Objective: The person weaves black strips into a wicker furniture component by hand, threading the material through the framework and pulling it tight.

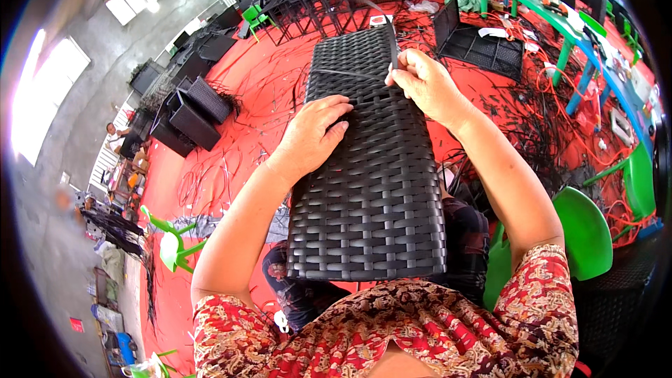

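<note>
A long black woven panel (367, 196) of flat plastic strips lies across my lap and stretches away from me. My left hand (313, 133) rests on its left edge, fingers stretched out over the weave. At the right edge, my right hand (427, 87) pinches a flat black strip (393, 45) between thumb and fingers; the strip rises and bends above the panel's far part. Another loose strip (343, 73) runs across the panel just beyond my hands. The far section looks more tightly woven than the near one.
Black woven box-like pieces (189, 115) stand on the red floor at left. A black woven piece (483, 45) lies at right, among scattered strips. Green chairs (584, 231) flank me. A green-and-blue table (535, 3) holds tools at right. Black frames (308, 0) are stacked at the back.
</note>
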Motion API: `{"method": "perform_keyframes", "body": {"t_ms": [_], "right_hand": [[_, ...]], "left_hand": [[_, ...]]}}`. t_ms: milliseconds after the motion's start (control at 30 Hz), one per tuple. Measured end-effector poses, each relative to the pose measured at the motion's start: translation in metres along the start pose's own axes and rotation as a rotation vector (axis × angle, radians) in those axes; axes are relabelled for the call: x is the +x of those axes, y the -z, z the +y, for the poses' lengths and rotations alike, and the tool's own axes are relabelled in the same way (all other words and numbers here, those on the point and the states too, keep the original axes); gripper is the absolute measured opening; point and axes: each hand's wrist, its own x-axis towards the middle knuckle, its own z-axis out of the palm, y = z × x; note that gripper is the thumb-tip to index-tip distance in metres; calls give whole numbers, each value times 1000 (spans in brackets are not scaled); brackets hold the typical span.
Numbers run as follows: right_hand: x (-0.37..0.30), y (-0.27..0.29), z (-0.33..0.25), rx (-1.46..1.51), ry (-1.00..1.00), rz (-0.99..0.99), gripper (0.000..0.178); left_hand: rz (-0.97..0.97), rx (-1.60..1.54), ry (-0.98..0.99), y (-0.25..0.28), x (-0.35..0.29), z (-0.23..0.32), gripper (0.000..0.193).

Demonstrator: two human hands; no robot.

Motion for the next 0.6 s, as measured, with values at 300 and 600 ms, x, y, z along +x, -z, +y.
{"method": "perform_keyframes", "body": {"t_ms": [300, 600], "right_hand": [[-25, 38, 13, 418, -150, 88, 16], [-58, 4, 42, 267, 56, 163, 17]], "left_hand": [[-41, 32, 4, -4, 12, -4, 27], [62, 18, -31, -11, 10, 3, 24]]}}
